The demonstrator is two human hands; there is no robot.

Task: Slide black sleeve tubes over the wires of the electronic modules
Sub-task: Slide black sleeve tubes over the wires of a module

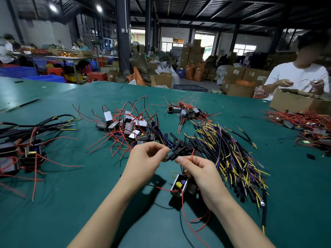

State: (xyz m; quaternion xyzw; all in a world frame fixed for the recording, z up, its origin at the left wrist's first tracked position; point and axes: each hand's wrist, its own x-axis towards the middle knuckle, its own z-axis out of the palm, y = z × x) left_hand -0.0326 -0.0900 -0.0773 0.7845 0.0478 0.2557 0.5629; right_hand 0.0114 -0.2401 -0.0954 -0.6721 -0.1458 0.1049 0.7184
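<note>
Two hands: both meet at centre frame, above the green table [71,203].
Left hand [146,159]: fingers curled, thumb and forefinger pinching the near end of a short black sleeve tube [174,154].
Right hand [200,173]: fingers curled, tips pinching a thin red wire [192,154] right at the tube's lower end; whether the wire is already inside the tube, I cannot tell.
Open black module [178,187]: hangs just below the right hand, under its palm, yellow part showing inside, red leads trailing toward the lower edge.
Loose sleeve tubes [180,143]: a scatter of short black pieces just beyond the hands.
Sleeved wire bundle [231,158]: right of centre, black tubes with yellow and blue ends, fanned toward the lower right.
Module pile [129,126]: upper centre, grey-and-black boxes tangled in red wire.
Finished heap [19,151]: left edge, modules with black-sleeved leads.
Small module cluster [184,110]: further back, centre-right.
Other worker [299,76]: upper right, white shirt, hands on a wire behind a cardboard box [293,102].
</note>
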